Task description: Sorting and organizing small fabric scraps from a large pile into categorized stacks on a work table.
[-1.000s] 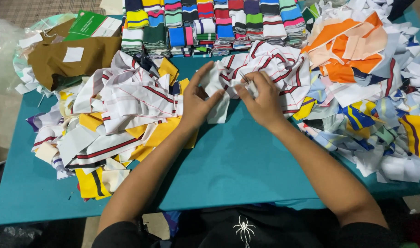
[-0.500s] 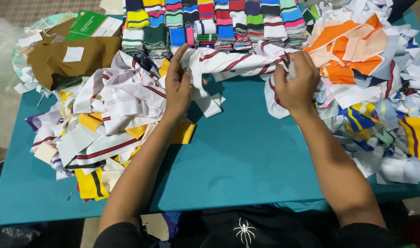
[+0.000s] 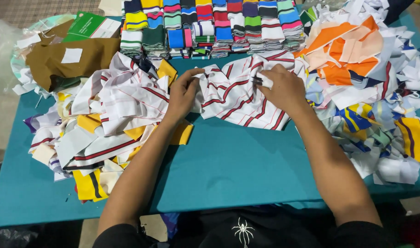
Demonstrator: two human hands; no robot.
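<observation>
Two hands, my left hand (image 3: pixel 182 94) and right hand (image 3: pixel 281 87), pinch the white red-striped cloth (image 3: pixel 237 98) near the table's (image 3: pixel 228 165) far edge; folded stacks (image 3: pixel 210 25) done, loose heaps (image 3: pixel 104 119) remain.

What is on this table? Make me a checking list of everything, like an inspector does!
Surface: teal cloth-covered table, bare in the middle.
Job's things: white knitted fabric piece with red stripes, lying spread between both hands.
Clutter: heap of white, red-striped and yellow fabric pieces on the left; heap of orange, white and blue fabric pieces on the right; row of folded multicoloured striped fabric stacks at the back; brown fabric bundle with white label; green booklet.
Grippers: left hand and right hand both pinch the striped piece.
Cables: nothing seen.
Surroundings: clear plastic bag far left.
</observation>
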